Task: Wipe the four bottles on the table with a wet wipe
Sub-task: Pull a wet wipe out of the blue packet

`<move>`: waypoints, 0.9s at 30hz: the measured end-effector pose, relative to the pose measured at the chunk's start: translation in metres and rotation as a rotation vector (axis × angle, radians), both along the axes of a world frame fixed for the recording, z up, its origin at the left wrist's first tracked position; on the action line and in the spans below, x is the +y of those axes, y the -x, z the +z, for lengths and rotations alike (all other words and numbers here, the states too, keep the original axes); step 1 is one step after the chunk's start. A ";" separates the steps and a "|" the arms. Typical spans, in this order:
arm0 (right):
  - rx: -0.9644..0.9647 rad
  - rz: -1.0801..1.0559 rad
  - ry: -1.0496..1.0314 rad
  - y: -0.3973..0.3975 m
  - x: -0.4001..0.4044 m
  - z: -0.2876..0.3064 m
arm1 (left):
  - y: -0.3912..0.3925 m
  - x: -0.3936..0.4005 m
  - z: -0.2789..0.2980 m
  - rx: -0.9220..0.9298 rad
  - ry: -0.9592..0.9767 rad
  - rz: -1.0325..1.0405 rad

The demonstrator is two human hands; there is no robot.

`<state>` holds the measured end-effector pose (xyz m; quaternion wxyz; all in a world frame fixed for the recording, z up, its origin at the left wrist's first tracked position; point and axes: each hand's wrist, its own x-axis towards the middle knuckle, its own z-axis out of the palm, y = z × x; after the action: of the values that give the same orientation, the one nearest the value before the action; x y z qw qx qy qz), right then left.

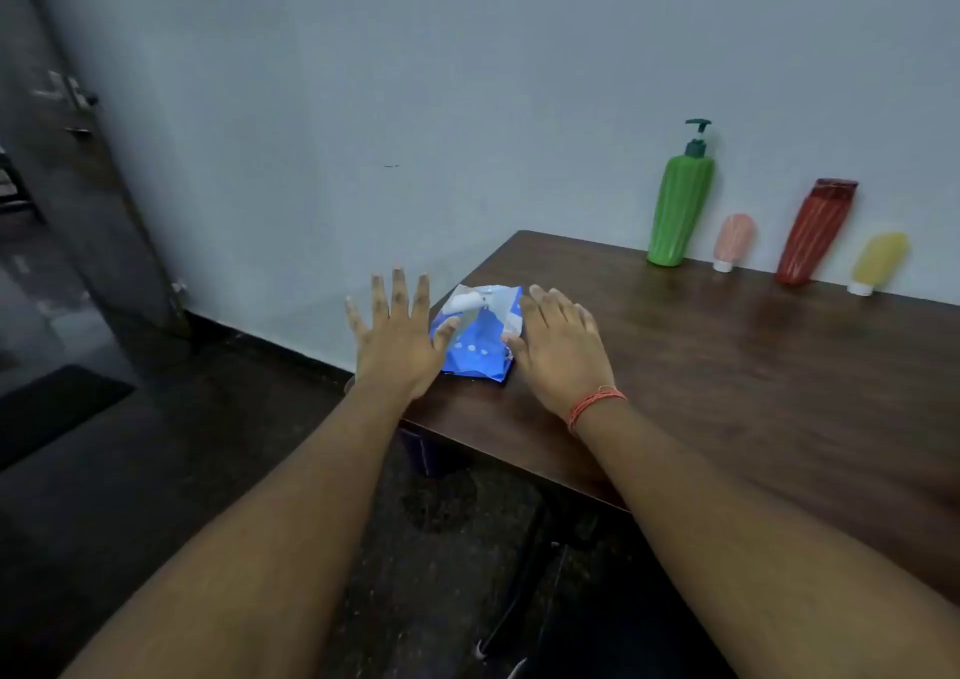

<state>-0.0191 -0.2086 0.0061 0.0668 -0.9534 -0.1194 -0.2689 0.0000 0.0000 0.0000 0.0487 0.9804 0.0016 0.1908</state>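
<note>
Sitting along the wall at the right of the frame are the four bottles: a tall green pump bottle (679, 211), a small pink tube (733, 240) standing on its white cap, a red tube (815, 231) leaning against the wall, and a small yellow tube (879, 261) also cap-down. They're all on the far edge of the dark wood tabletop (727, 366), well apart from the hands, with bare wood between and nothing blocking the way to them.

Middle of the frame, near the tabletop's left corner, is a blue and white wet wipe pack (480, 333), lying flat and looking a bit crumpled. Left hand (397, 333) is just beside it on the left, fingers (399, 291) straight and spread wide, thumb touching or overlapping the pack's left edge. Right hand (561, 346) is on the other side, fingers together and fairly flat, thumb at the pack's right edge. Neither hand is actually gripping anything. There's a red thread band (595, 403) on the right wrist.

Left side of the frame is dark floor (156, 470), plus a door (67, 159) at the upper left.
</note>
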 end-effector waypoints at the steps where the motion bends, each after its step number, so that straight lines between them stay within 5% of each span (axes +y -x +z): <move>1: 0.011 0.058 -0.002 -0.003 0.006 0.001 | 0.001 0.003 -0.002 0.018 0.018 0.015; 8: 0.251 0.300 -0.079 -0.023 0.047 0.005 | -0.009 0.011 -0.011 0.104 0.083 -0.041; 14: 0.298 0.204 0.046 -0.034 0.049 0.000 | -0.017 0.016 -0.018 0.172 0.189 -0.020; 27: 0.392 0.076 0.056 -0.045 0.073 0.024 | -0.016 0.014 -0.021 0.192 0.110 -0.039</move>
<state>0.0262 -0.1359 0.0300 0.0722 -0.9838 -0.1472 -0.0722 0.0156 0.0142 -0.0209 0.1055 0.9899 -0.0022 0.0949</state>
